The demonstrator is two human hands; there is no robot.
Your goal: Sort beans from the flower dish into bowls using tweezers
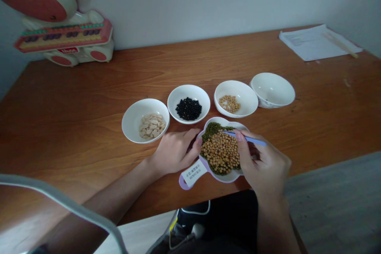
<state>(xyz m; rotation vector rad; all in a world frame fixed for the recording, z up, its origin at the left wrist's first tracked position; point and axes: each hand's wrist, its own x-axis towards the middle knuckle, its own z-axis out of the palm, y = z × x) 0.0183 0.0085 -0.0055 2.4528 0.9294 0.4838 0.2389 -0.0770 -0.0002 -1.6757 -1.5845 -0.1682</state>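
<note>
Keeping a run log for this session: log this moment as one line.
left hand: on rim of white dish | right hand: blue tweezers over yellow beans and green mung beans

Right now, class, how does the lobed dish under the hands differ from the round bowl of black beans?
The lobed dish has a lilac handle with a white label; the round bowl has no handle. The dish holds mixed green and yellow beans; the bowl holds only black beans. Blue tweezers in the right hand reach over the dish, not the bowl. Both sit on the wooden table.

Soft, even light lies across the tabletop [89, 99], faint shadows hug the middle white bowl [172, 107], and the picture's edges bow.
</note>
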